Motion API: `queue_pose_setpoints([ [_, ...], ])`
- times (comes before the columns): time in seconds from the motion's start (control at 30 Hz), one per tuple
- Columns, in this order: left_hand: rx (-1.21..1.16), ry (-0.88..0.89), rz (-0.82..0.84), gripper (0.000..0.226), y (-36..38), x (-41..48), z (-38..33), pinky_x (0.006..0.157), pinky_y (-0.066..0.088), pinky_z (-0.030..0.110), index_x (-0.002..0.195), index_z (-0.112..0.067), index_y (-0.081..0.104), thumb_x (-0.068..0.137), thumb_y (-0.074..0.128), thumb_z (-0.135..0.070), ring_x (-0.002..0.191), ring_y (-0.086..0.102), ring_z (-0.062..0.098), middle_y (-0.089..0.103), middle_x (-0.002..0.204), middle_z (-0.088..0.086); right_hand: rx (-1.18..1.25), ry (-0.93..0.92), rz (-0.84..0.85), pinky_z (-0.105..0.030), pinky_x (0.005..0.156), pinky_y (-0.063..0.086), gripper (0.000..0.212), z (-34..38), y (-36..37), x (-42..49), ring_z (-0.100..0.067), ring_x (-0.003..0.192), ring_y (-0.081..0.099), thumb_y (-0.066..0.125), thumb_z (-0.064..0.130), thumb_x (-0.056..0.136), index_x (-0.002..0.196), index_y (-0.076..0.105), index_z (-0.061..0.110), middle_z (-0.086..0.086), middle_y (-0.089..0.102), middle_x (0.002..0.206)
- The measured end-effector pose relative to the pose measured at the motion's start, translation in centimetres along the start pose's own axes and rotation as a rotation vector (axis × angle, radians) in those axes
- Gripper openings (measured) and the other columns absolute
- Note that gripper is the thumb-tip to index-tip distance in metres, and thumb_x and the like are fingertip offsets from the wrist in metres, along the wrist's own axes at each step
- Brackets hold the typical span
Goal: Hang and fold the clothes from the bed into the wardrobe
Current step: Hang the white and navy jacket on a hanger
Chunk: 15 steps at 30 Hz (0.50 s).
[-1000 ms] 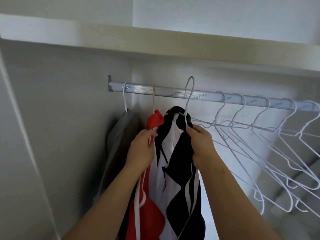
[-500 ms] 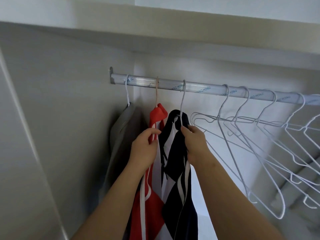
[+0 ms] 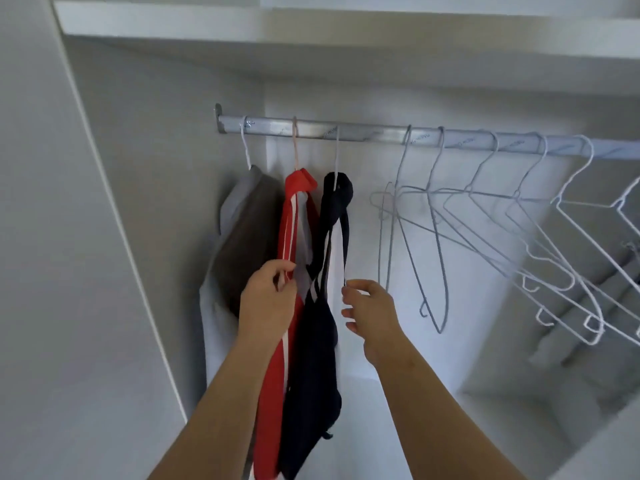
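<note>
- Now, the dark navy fabric top with white stripes point(image 3: 322, 341) hangs inside the wardrobe on a thin white wire hanger point(image 3: 336, 157). The hook sits over the silver metal rail point(image 3: 381, 136); it's the 3rd garment from the rail's left end.
- Just left of it, touching lower down, is a red fabric top with white stripes point(image 3: 298, 209) on its own hanger. Beyond that, a grey fabric garment point(image 3: 242, 237) hangs by the side wall.
- left hand point(image 3: 266, 299): fingers curled, pinching the red top's white-striped edge approx. mid-height.
- right hand point(image 3: 370, 313): fingers loosely curled, thumb & forefinger right at the lower end of the navy top's narrow dark strip. Can't tell if it pinches the strip or is just off it.
- Handling, my read: the navy top is light, soft & limp, so it drapes and bunches. It looks like slick sports-type fabric, so it prob. slides on bare wire.
- The hanger looks light & springy and likely swings easily. A one-sided tug could tip it & shed the top.
- Best hold: to shift it along the rail, take the hanger neck under the hook, not the cloth. To straighten, pinch the fabric at both shoulders w/ a light, even pull.
- A row of empty white wire hangers point(image 3: 485, 220) hangs to the right, well apart from the navy top.
</note>
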State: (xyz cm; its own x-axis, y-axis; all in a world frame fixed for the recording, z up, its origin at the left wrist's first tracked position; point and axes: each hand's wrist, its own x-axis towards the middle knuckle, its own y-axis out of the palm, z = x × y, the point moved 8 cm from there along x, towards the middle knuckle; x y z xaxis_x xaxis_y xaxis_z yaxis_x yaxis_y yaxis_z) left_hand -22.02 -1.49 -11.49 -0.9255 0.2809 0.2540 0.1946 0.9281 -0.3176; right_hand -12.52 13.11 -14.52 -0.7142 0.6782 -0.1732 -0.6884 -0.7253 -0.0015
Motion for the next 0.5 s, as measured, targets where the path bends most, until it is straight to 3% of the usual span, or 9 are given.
queue_pose_setpoints([
  [0.07, 0.004, -0.030, -0.024, 0.021, -0.1, -3.3, 0.4, 0.079, 0.048, 0.027, 0.107, -0.027, 0.059, 0.091, 0.053, -0.015, 0.095, 0.058, 0.022, 0.060, 0.109, 0.001, 0.006, 0.048, 0.012, -0.016, 0.054, 0.045, 0.009, -2.0, -1.3, -2.9, -0.010, 0.065, 0.053, 0.053, 0.013, 0.092, 0.090, 0.058, 0.021, 0.000, 0.059, 0.087],
  [0.17, -0.032, -0.119, 0.019, 0.019, 0.8, -9.3, 1.3, 0.066, 0.042, 0.007, 0.103, -0.029, 0.058, 0.091, 0.053, -0.015, 0.081, 0.055, 0.002, 0.059, 0.096, -0.015, -0.008, 0.127, 0.007, -0.012, 0.050, 0.044, 0.015, -5.6, -4.0, -7.5, -0.008, 0.061, 0.052, 0.052, 0.016, 0.093, 0.081, 0.055, 0.025, 0.003, 0.057, 0.076],
  [0.23, -0.048, -0.176, 0.080, 0.017, 1.6, -13.1, 1.9, 0.066, 0.038, 0.007, 0.100, -0.030, 0.058, 0.091, 0.053, -0.016, 0.084, 0.053, -0.003, 0.055, 0.092, -0.022, -0.006, 0.178, -0.005, -0.015, 0.052, 0.045, 0.013, -7.8, -5.6, -10.5, -0.008, 0.062, 0.052, 0.052, 0.017, 0.093, 0.081, 0.055, 0.023, 0.002, 0.057, 0.076],
  [0.37, -0.087, -0.343, 0.218, 0.018, 4.1, -20.3, 3.6, 0.071, 0.047, 0.021, 0.090, -0.032, 0.059, 0.091, 0.053, -0.015, 0.086, 0.060, 0.009, 0.062, 0.091, -0.010, 0.029, 0.310, -0.060, -0.020, 0.059, 0.044, 0.010, -12.9, -9.2, -16.1, -0.012, 0.069, 0.054, 0.053, 0.018, 0.093, 0.084, 0.056, 0.021, 0.000, 0.058, 0.080],
  [0.5, -0.129, -0.481, 0.399, 0.014, 7.1, -26.7, 4.8, 0.065, 0.047, 0.020, 0.090, -0.024, 0.062, 0.089, 0.056, -0.011, 0.077, 0.061, 0.011, 0.065, 0.086, -0.001, 0.087, 0.400, -0.156, -0.021, 0.061, 0.044, 0.009, -17.2, -13.1, -21.2, -0.013, 0.068, 0.053, 0.053, 0.017, 0.092, 0.084, 0.056, 0.019, -0.002, 0.058, 0.078],
])
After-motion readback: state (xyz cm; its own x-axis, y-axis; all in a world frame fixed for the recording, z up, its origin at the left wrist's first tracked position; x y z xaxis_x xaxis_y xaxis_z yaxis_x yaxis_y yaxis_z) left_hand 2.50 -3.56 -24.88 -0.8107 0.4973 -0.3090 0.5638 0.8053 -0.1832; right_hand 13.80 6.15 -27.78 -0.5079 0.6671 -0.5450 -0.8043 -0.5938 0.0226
